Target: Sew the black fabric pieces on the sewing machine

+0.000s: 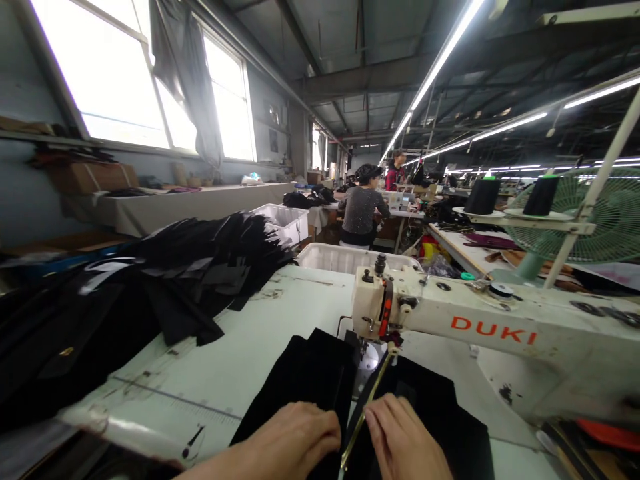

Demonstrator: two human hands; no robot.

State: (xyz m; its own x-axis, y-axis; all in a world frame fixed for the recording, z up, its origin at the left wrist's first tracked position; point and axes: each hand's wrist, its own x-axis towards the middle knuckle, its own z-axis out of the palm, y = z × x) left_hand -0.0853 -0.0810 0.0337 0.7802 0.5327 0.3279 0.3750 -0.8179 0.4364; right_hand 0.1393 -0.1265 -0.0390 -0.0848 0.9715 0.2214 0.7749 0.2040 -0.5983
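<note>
Here, low in the middle of the frame, the black fabric [320,380] lies flat under the sewing machine [500,327], a pale strip [367,400] running to the needle. The left hand [295,440] and right hand [400,437] press it open-palmed, gripping nothing; feeding well likely needs even pressure, fingers clear. A heap of black pieces [200,267] sits left.

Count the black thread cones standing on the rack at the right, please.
2. The left cone stands at the rack's left end; the right cone stands beside it, before the green fan. Others may be hidden outside the frame.
</note>
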